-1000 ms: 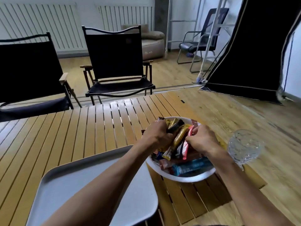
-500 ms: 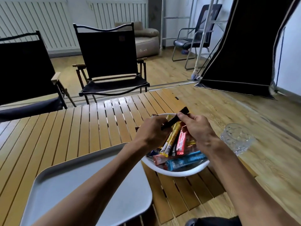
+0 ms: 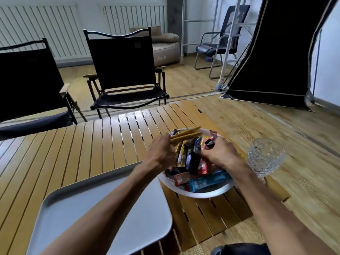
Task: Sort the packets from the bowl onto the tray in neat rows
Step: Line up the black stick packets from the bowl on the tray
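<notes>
Packets point(image 3: 195, 159) fill one bowl point(image 3: 198, 193).

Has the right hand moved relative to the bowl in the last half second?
Yes. The right hand has dropped from above the bowl's far rim into the packets.

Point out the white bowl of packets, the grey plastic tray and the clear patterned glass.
white bowl point(image 3: 202, 193): head view, on its bare near rim.
grey plastic tray point(image 3: 73, 208): head view, on its bare floor left of the forearm.
clear patterned glass point(image 3: 265, 157): head view, on its faceted side wall.
</notes>
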`<action>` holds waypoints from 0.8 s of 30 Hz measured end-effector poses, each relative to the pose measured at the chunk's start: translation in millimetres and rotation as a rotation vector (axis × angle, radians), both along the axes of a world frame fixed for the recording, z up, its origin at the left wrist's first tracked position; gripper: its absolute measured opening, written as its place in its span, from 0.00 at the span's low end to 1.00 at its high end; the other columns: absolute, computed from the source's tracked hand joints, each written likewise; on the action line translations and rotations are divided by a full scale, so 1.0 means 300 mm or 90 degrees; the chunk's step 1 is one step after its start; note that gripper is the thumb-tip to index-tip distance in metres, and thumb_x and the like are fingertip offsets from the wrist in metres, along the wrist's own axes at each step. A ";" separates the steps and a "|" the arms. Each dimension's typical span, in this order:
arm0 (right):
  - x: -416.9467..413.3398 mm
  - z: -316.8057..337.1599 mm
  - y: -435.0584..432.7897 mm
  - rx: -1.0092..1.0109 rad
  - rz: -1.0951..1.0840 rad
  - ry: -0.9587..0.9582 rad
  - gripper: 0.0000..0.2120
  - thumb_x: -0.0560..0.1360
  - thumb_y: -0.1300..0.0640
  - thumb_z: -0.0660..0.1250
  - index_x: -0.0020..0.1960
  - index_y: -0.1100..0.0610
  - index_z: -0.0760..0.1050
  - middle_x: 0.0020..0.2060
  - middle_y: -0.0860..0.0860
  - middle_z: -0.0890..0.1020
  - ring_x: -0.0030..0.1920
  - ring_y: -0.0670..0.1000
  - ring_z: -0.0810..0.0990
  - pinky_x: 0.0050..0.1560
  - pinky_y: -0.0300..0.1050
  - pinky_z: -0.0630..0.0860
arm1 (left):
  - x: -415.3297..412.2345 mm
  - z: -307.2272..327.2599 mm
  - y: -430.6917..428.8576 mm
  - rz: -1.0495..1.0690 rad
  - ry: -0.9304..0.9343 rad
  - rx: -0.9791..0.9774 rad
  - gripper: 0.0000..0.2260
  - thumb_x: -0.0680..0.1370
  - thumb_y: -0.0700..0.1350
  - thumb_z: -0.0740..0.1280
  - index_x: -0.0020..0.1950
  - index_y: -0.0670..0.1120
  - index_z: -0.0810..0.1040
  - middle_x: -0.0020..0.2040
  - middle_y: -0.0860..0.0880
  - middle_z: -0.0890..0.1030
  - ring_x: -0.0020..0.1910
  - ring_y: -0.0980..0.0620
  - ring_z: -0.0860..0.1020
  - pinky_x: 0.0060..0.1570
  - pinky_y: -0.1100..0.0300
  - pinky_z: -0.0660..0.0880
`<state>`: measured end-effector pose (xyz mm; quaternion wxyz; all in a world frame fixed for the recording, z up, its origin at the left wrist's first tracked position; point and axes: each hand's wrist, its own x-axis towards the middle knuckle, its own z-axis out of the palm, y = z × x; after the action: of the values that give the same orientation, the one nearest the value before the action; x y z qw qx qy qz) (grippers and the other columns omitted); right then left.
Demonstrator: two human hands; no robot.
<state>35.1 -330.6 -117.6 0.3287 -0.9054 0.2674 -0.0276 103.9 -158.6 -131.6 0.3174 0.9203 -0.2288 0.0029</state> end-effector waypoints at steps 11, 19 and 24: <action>0.003 0.012 0.058 -0.117 -0.036 -0.087 0.13 0.77 0.49 0.67 0.54 0.58 0.74 0.43 0.53 0.80 0.34 0.50 0.78 0.28 0.43 0.73 | 0.002 0.022 0.096 0.071 0.102 -0.172 0.09 0.80 0.39 0.56 0.54 0.39 0.74 0.44 0.41 0.78 0.34 0.50 0.74 0.30 0.60 0.71; 0.034 -0.012 0.101 -0.163 0.026 0.059 0.10 0.74 0.51 0.69 0.42 0.56 0.72 0.49 0.55 0.80 0.55 0.58 0.78 0.53 0.52 0.78 | -0.046 0.030 0.147 0.094 0.070 -0.173 0.08 0.79 0.38 0.56 0.48 0.40 0.74 0.36 0.44 0.75 0.34 0.48 0.73 0.33 0.53 0.74; 0.039 0.028 0.062 -0.113 -0.048 -0.011 0.11 0.78 0.51 0.65 0.45 0.58 0.74 0.31 0.50 0.76 0.28 0.49 0.74 0.27 0.40 0.69 | -0.066 0.027 0.151 0.080 0.076 -0.190 0.08 0.80 0.39 0.56 0.51 0.40 0.74 0.39 0.43 0.77 0.35 0.48 0.75 0.35 0.51 0.77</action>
<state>46.8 -312.0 -109.2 0.2480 -0.9201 0.2947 -0.0718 83.9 -113.5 -123.5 0.4627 0.8740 -0.1485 0.0023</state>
